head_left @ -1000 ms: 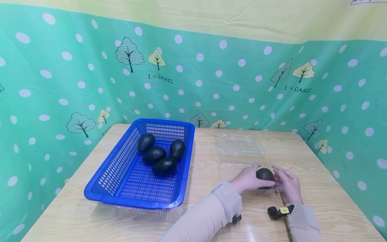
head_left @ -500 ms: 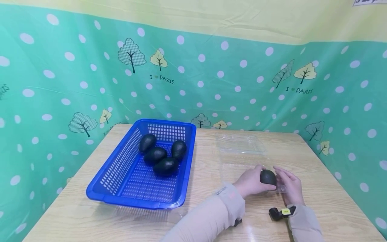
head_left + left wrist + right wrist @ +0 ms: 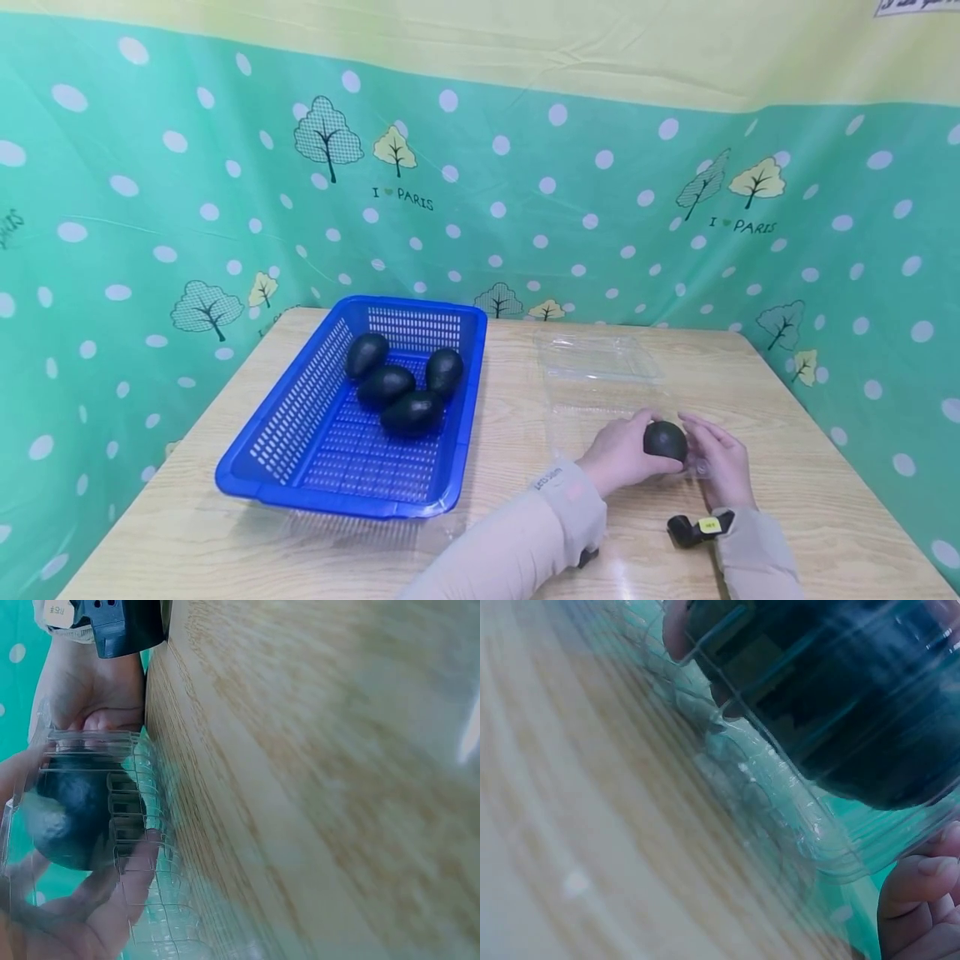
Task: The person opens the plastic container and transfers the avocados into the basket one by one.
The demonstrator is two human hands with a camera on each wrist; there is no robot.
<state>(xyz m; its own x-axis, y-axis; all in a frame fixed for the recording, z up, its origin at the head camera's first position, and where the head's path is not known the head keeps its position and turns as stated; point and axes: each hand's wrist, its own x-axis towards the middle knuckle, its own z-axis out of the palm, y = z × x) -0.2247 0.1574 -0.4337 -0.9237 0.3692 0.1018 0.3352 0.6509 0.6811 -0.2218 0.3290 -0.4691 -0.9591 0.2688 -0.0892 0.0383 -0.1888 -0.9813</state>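
Observation:
My left hand [image 3: 618,450] grips a dark, round-looking avocado [image 3: 665,441], fingers on its far side and thumb on its near side. In the left wrist view this avocado [image 3: 71,814] shows through the wall of a clear plastic clamshell box [image 3: 139,787], with the left fingers [image 3: 127,892] around it inside. My right hand [image 3: 722,460] is at the right end of the box, its curled fingers [image 3: 922,904] holding the edge in the right wrist view. The open lid [image 3: 596,357] of the box lies toward the back of the table.
A blue perforated basket [image 3: 467,433] stands on the left with several avocados [image 3: 386,385] in it. Clear plastic [image 3: 352,530] shows under its front edge. The wooden table [image 3: 817,500] meets a green patterned curtain [image 3: 510,208] at the back and sides.
My left hand and the avocado have shifted slightly right, closer to the right hand, then stayed put. The right hand keeps its place at the box, and the basket is unchanged.

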